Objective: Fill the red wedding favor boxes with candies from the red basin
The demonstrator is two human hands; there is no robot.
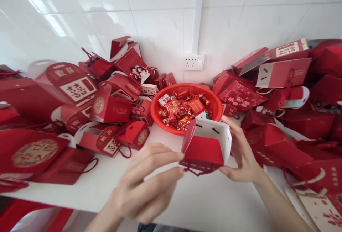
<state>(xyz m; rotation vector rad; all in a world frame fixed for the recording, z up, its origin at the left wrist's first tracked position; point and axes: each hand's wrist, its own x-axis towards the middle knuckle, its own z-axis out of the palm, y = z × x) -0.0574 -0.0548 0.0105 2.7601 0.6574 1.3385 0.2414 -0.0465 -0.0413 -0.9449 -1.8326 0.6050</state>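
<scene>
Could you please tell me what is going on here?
A person holds an open red box in the right hand, above a white table. The left hand is at the box's left edge; whether it grips is unclear. Behind stands a red basket of small wrapped packets, with piled gift boxes on both sides.

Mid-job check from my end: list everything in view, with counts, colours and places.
open box: one, red with white inside, between the hands
basket: one, red, behind the open box
small wrapped packets: many, mostly red, in the basket
left-side boxes: many overlapping, mostly red, table's left
right-side boxes: many overlapping, mostly red, table's right
table: one, white, beneath
socket panel: one, white, on the wall
trunking: one strip, white, above the panel
wall: one, white tiles, behind
left hand: one, bare, box's left edge, contact unclear
right hand: one, bare, gripping box's right side
</scene>
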